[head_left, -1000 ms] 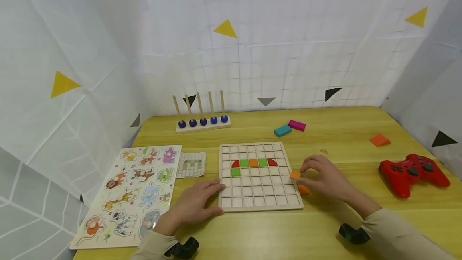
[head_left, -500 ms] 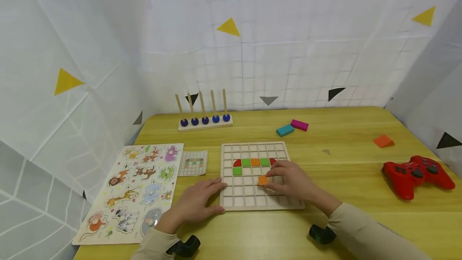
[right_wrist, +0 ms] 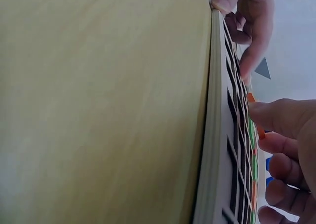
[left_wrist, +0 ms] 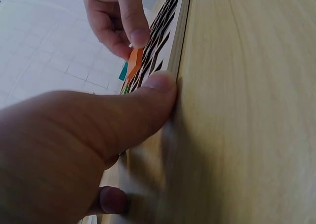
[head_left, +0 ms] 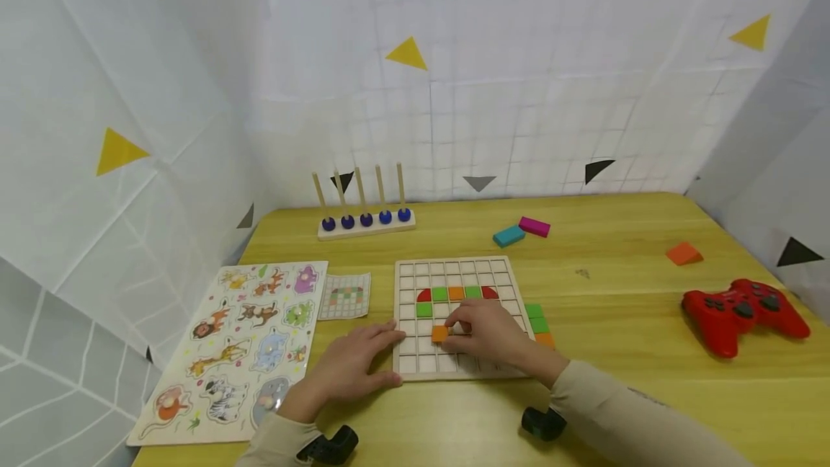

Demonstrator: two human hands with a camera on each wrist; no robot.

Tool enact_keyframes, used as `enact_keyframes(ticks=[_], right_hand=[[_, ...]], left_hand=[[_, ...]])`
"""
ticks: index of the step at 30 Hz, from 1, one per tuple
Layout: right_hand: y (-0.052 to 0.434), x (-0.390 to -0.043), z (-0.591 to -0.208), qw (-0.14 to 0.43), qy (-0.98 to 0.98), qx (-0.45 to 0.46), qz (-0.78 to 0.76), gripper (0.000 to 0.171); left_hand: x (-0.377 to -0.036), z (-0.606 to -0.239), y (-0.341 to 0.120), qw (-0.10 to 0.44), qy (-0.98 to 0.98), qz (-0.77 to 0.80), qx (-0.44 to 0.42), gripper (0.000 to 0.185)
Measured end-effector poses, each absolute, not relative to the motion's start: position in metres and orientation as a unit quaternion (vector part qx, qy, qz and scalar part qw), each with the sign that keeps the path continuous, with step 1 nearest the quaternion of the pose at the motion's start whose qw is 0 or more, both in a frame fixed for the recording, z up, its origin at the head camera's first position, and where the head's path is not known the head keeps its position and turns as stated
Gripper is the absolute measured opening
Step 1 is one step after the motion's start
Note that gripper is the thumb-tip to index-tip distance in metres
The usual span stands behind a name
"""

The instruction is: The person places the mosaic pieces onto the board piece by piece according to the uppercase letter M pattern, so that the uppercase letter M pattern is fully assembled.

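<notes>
A wooden grid board (head_left: 415, 365) lies on the table, with red, green and orange tiles set in two of its rows. My right hand (head_left: 483, 332) is over the board and pinches an orange square tile (head_left: 439, 334) between thumb and fingers, low over the cells left of the middle. In the right wrist view that orange tile (right_wrist: 255, 116) is tilted at the fingertips. My left hand (head_left: 353, 360) touches the board's left edge, its thumb (left_wrist: 160, 83) at the near corner in the left wrist view. Green tiles (head_left: 536, 317) and an orange tile (head_left: 545, 339) lie by the board's right edge.
A pattern card (head_left: 344, 297) and an animal puzzle board (head_left: 259, 330) lie to the left. Behind stands a peg rack with blue beads (head_left: 366, 219). Teal (head_left: 509, 236) and magenta (head_left: 534, 226) blocks, an orange piece (head_left: 684, 253) and a red game controller (head_left: 746, 312) lie further right.
My right hand has carried the orange tile from the board's right edge leftward across the grid. The green and orange tiles there are uncovered now. My left hand stays at the left edge.
</notes>
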State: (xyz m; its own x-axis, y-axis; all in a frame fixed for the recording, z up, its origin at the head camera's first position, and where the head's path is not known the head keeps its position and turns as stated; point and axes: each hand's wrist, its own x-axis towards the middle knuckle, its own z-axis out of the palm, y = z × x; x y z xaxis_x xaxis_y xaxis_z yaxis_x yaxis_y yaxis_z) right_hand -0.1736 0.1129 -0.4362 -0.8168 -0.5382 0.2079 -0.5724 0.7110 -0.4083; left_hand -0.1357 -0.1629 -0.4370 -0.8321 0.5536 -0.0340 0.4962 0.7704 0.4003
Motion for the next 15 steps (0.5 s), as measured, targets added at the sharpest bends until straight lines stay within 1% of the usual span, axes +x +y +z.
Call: enact_keyframes(ticks=[8,15], right_hand=[[0.096,-0.176,-0.434,0.048,-0.932,0.278,0.229,0.024],[0.089,-0.176,-0.438,0.071,-0.934,0.283,0.204,0.023]], left_hand=[[-0.137,-0.436,-0.163,0.069,0.938,0.192,0.28,0.061],[-0.136,-0.439,-0.164,0.072,0.938,0.19,0.282,0.061]])
